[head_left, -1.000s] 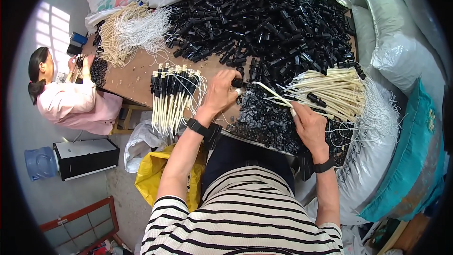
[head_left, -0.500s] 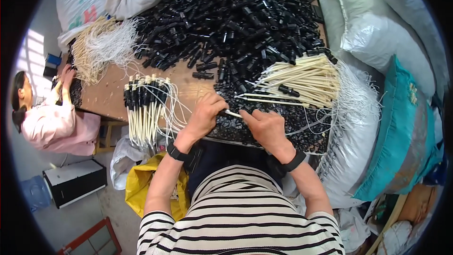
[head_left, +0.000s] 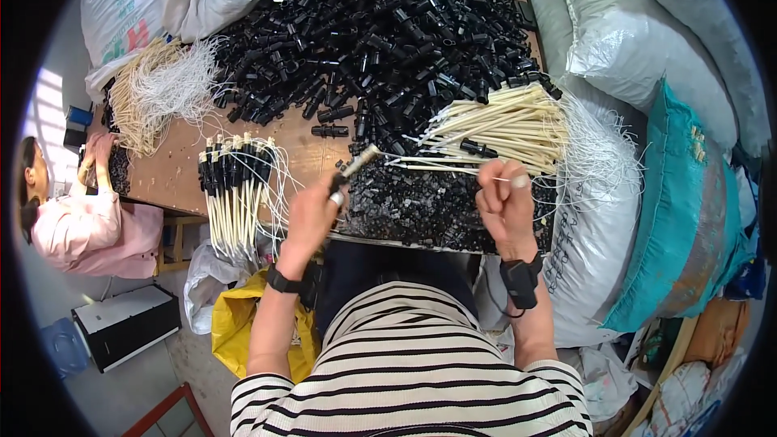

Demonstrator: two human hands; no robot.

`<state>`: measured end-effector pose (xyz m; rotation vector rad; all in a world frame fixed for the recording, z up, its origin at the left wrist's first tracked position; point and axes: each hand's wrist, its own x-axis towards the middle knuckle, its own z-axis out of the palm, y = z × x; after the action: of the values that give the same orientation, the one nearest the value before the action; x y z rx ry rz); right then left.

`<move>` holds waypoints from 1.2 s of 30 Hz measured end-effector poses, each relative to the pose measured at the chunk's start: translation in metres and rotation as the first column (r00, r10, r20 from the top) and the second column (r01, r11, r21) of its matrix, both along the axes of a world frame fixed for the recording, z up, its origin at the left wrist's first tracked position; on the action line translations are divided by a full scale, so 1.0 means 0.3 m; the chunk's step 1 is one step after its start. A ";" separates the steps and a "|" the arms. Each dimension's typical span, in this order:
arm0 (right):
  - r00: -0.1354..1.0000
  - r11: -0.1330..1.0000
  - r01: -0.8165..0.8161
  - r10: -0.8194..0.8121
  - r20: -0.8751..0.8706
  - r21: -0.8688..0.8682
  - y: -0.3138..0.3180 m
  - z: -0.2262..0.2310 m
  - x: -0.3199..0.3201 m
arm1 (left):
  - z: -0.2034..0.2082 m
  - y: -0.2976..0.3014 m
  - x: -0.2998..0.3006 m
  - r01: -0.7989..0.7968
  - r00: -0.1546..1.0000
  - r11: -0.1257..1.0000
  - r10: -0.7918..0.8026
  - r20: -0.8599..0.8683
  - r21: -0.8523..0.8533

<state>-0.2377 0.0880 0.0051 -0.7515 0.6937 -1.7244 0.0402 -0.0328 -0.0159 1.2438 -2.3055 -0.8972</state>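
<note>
Over the near table edge my left hand [head_left: 312, 209] is closed round a black plastic sleeve [head_left: 337, 184]; a short cream stick end [head_left: 361, 159] pokes out of it, tilted up to the right. To the right, my right hand [head_left: 507, 204] is raised with its fingers pinched on a thin white cord [head_left: 501, 180], of which only a short piece shows. Just beyond that hand lies a bundle of cream sticks [head_left: 502, 131] with white cords trailing right and a black sleeve on top. Left of my left hand rests a row of cream sticks fitted with black sleeves [head_left: 237, 186].
A large heap of black sleeves [head_left: 364, 40] covers the far table. Small black bits [head_left: 421, 206] lie along the near edge. More corded sticks [head_left: 146, 89] lie far left, near a co-worker in pink [head_left: 89, 226]. White sacks [head_left: 631, 40] and a teal sack [head_left: 651, 218] stand right.
My hands have moved apart: the left to the left with the sleeve and stick, the right to the right with the cord. The view has shifted slightly.
</note>
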 end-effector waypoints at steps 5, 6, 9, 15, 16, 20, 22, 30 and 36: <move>0.260 0.996 0.015 -0.087 -0.962 -0.086 -0.063 0.038 0.212 | -0.024 0.034 -0.102 -0.055 0.928 0.903 0.204 -0.312 0.425; 0.043 0.995 0.067 -0.079 -0.996 -0.076 -0.065 -0.015 0.245 | 0.005 0.050 -0.132 -0.009 0.908 0.786 0.265 -0.324 0.618; 0.023 0.984 0.167 -0.071 -0.997 -0.067 -0.063 -0.059 0.254 | -0.017 0.065 -0.129 0.006 0.916 0.846 0.210 -0.343 0.533; -0.125 0.970 0.161 -0.162 -0.979 -0.182 -0.041 -0.035 0.208 | 0.072 0.017 -0.106 -0.011 0.937 0.817 0.210 -0.279 0.577; -0.159 0.978 0.101 -0.168 -0.973 -0.185 -0.046 -0.026 0.230 | 0.053 0.030 -0.131 0.043 0.925 0.806 0.191 -0.329 0.591; 0.046 0.983 0.160 -0.094 -0.994 -0.086 -0.032 -0.040 0.257 | 0.037 0.052 -0.129 0.072 0.925 0.837 0.148 -0.350 0.543; 0.216 0.963 0.269 -0.052 -0.975 0.008 -0.030 -0.034 0.228 | 0.028 0.021 -0.085 0.002 0.943 0.898 0.144 -0.298 0.440; -0.005 0.995 0.075 -0.062 -0.998 -0.062 -0.035 -0.013 0.248 | 0.047 0.049 -0.136 0.158 0.921 0.793 0.098 -0.378 0.589; 0.086 0.972 0.234 -0.028 -0.996 -0.007 -0.035 -0.046 0.238 | -0.010 0.057 -0.101 0.139 0.977 0.959 -0.093 -0.191 0.248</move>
<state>-0.1662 0.0776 -0.0087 -1.8583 1.8822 -0.9869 0.0098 -0.0157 -0.0188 1.0826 -2.1889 -1.3331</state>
